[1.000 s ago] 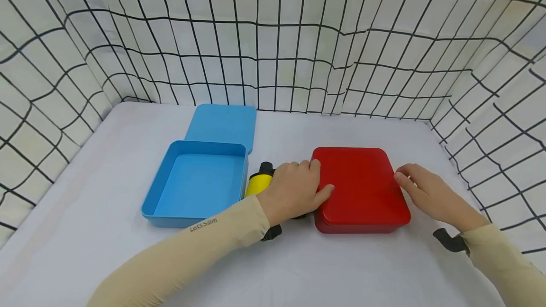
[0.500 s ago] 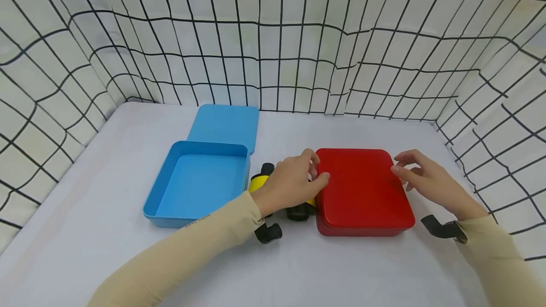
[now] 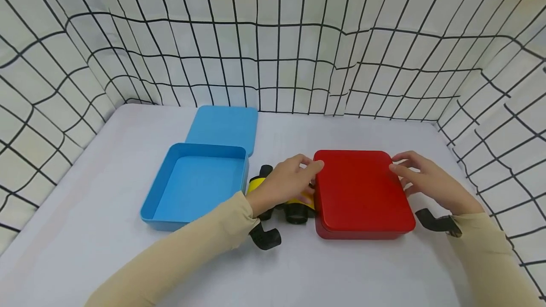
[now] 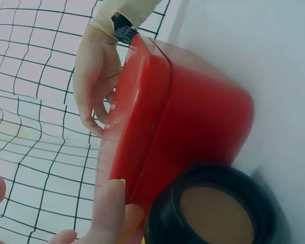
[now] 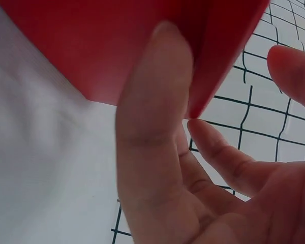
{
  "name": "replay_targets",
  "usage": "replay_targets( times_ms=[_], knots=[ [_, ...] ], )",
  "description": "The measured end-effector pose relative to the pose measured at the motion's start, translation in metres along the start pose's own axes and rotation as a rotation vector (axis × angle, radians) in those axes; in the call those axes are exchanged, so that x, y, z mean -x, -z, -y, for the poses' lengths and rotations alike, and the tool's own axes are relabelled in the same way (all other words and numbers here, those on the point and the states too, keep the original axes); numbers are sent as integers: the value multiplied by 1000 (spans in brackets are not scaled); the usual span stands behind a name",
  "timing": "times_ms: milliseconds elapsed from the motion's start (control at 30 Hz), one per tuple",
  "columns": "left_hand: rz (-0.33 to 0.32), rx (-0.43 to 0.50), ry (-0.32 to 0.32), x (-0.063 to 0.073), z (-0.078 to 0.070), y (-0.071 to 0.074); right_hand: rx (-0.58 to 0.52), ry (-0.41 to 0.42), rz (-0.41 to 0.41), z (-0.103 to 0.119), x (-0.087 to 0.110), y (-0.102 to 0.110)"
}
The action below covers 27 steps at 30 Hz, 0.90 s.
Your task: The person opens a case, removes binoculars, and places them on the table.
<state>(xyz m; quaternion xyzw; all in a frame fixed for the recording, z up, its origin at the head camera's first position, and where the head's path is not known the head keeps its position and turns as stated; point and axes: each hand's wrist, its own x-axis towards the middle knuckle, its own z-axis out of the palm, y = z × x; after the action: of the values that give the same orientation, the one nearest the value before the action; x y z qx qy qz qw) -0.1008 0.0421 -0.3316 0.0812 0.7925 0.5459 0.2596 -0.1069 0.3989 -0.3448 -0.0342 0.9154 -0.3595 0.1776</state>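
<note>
A red box (image 3: 362,193) with its lid on sits right of centre in the head view. My left hand (image 3: 287,179) is at its left side, thumb tip at the lid's edge and the other fingers lower beside the wall. At the opposite side, my right hand (image 3: 428,184) has its fingertips at the lid's right edge; the right wrist view shows its fingers (image 5: 152,112) spread against the red wall. Yellow-and-black binoculars (image 3: 297,212) lie beneath my left hand, partly hidden, close beside the red box. In the left wrist view, one round black end of the binoculars (image 4: 162,218) is near the camera.
An uncovered blue box (image 3: 200,186) stands to the left, with its blue lid (image 3: 223,127) lying behind it. White cloth covers the table (image 3: 341,274). A black wire grid (image 3: 277,56) with white backing encloses the back and sides.
My left hand has drawn back slightly from the top of the red lid, its fingers dropping along the side and exposing more of the binoculars. My right hand has shifted slightly along the lid's right edge.
</note>
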Motion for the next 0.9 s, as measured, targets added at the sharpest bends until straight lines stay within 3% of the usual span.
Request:
replay_targets(
  times_ms=[600,900],
  knots=[
    [28,100,0,3,6,-4,-95,-50,83,-7,7,-2],
    [59,137,11,3,6,1,-99,-45,81,-8,8,0]
  ],
)
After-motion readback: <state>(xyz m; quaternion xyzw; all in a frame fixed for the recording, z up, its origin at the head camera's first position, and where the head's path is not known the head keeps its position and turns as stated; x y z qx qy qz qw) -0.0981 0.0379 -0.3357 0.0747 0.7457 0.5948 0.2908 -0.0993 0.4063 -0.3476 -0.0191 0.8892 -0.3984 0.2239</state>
